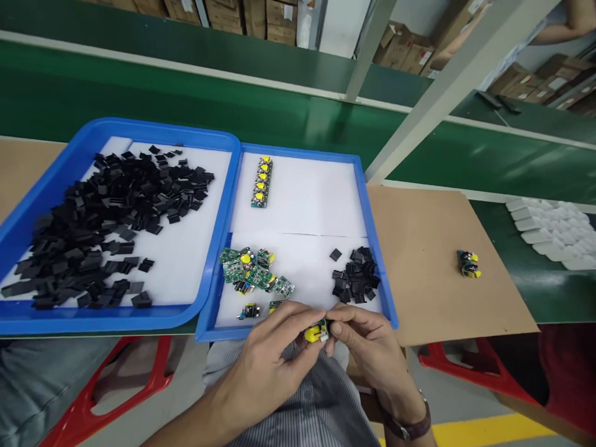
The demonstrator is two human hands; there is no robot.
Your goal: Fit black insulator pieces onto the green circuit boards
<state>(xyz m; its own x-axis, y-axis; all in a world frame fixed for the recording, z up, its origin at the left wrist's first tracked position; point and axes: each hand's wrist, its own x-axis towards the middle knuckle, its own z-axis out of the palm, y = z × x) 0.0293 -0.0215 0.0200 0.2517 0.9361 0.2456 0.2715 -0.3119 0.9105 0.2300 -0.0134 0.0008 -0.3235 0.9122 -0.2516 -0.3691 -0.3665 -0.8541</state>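
My left hand (284, 354) is closed on a small circuit board (317, 333) with a yellow component, held above the front edge of the right-hand blue tray (300, 151). At the board's right edge, the fingertips of my right hand (365, 335) are pinched together on a small black piece (328, 324), mostly hidden by the fingers. Just beyond my left hand lies a loose heap of green circuit boards (254, 271). A pile of black pieces (356, 276) sits past my right hand. Farther back, several boards with yellow components (261, 181) stand in a neat row.
Another blue tray (218, 230) on the left holds a large heap of black pieces (112, 211). On the cardboard (423, 248) to the right lie boards with yellow parts (468, 264). White pieces (554, 230) are stacked at far right. A slanted grey post (447, 93) rises behind the trays.
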